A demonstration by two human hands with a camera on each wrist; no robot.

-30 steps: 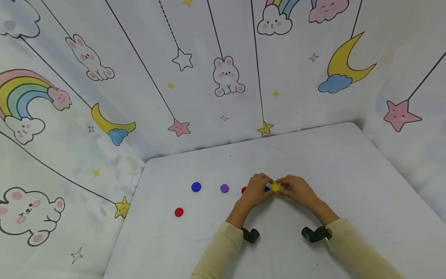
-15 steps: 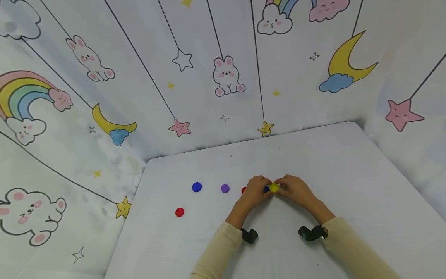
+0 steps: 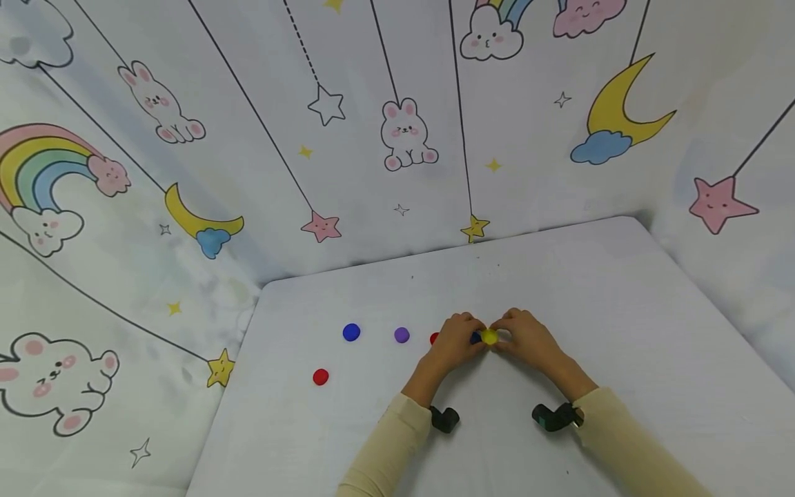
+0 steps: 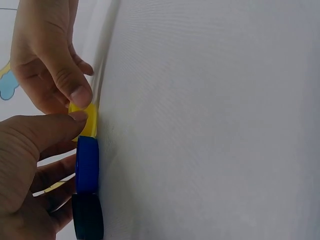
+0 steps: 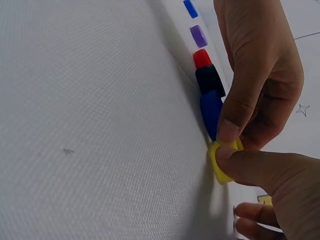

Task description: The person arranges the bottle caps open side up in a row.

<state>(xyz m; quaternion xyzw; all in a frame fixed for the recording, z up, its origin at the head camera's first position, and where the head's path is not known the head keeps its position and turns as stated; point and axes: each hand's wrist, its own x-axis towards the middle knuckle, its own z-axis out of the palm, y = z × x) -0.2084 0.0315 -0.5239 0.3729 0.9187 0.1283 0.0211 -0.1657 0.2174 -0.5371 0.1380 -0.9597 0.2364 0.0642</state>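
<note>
A yellow bottle cap (image 3: 490,337) stands at the right end of a row on the table. My left hand (image 3: 458,342) pinches its left side, the thumb pressing its face in both wrist views. From the other side, my right hand (image 3: 526,338) pinches the same cap between thumb and fingers. Against it sits a blue bottle cap (image 4: 87,165) with a ridged side, and beside that a black cap (image 4: 88,217). A red cap (image 5: 202,58) touches the black one in the right wrist view; in the head view my left hand partly covers it.
Further left on the white table (image 3: 559,276) lie a purple cap (image 3: 401,335), another blue cap (image 3: 351,332) and another red cap (image 3: 320,377), spaced apart. A cloth wall (image 3: 261,124) printed with bunnies and stars rises behind the table's back edge.
The yellow cap has shifted slightly left and nearer the table's front, beside the blue cap. My right hand and forearm have moved a little left. My left hand has stayed almost still.
</note>
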